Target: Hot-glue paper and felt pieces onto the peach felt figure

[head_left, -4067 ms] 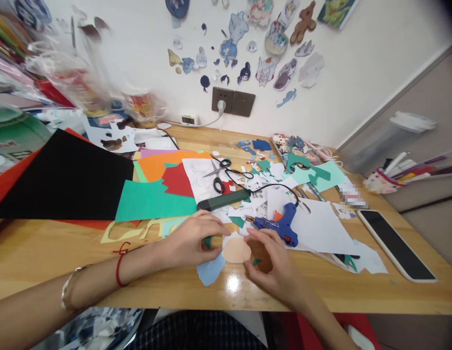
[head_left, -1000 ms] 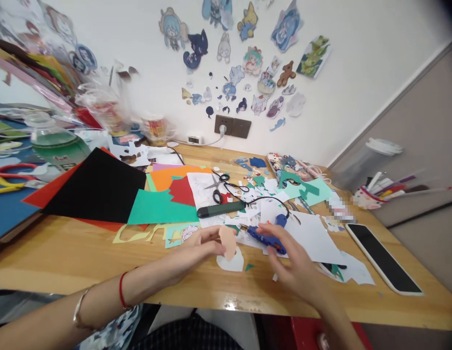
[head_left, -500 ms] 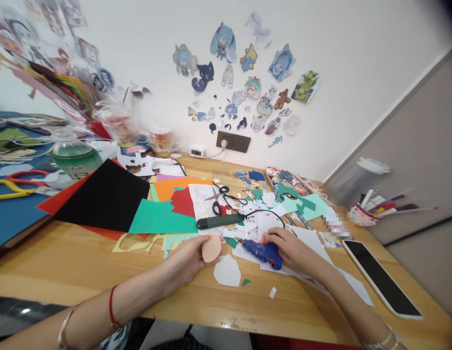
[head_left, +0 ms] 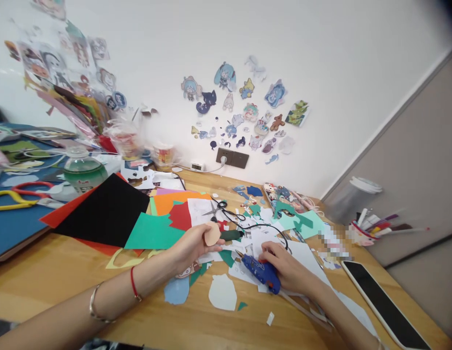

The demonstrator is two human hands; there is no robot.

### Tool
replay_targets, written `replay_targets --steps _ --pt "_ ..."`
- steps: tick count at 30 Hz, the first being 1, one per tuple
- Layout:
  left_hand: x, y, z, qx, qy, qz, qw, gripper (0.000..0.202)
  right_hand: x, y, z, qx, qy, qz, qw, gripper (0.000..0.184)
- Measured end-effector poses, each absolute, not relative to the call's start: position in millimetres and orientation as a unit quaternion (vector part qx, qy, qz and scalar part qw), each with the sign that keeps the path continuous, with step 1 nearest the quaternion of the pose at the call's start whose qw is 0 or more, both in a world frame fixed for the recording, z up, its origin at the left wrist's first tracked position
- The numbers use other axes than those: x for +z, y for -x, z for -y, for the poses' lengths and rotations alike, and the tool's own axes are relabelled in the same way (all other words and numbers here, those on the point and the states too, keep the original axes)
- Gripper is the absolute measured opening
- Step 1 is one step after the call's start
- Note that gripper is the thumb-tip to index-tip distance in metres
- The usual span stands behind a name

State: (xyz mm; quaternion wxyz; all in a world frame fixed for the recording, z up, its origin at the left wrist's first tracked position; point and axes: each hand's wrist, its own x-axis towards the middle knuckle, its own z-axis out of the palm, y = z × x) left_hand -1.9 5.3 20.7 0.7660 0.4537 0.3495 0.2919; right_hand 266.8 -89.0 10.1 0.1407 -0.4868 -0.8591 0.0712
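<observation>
My left hand [head_left: 191, 245] pinches a small peach-coloured paper cut-out [head_left: 212, 234] and holds it a little above the wooden desk [head_left: 58, 272]. My right hand [head_left: 284, 270] is wrapped round a blue glue gun [head_left: 260, 271] that rests on white paper scraps, its nozzle pointing left toward the cut-out. A pale white paper shape [head_left: 223, 292] and a light blue one [head_left: 176, 290] lie on the desk in front of my hands.
Black [head_left: 105, 209], green [head_left: 151, 232], red and orange card sheets lie at the left. Scissors [head_left: 215, 210], a dark green tool [head_left: 231, 235] and a black cord lie behind my hands. A phone [head_left: 384, 304] sits at the right, a pen holder [head_left: 366, 228] beyond it.
My right hand reached to the glue gun and closed on it. My left hand lifted the peach cut-out off the desk. The camera has tilted upward.
</observation>
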Motion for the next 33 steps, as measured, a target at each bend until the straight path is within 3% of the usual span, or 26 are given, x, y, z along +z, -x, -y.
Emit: replay_targets --steps 5,13,21,28,33 --pt "24 -11 -11 0.291 -0.422 -0.338 0.789 0.018 9 -274 85 0.064 0.493 0.843 0.203 0.033" --pt "19 -27 -31 0.26 -0.483 -0.311 0.776 0.024 27 -286 75 0.053 0.499 0.792 0.348 0.038" --pt "18 -28 -46 0.222 -0.55 -0.346 0.727 0.031 61 -304 67 0.107 0.489 0.664 0.555 0.023" --pt "48 -10 -61 0.275 -0.6 -0.374 0.651 0.032 132 -327 78 0.111 0.397 0.543 0.731 0.032" --pt "92 12 -70 0.264 -0.681 -0.315 0.606 0.031 147 -340 80 0.132 0.406 0.509 0.747 0.03"
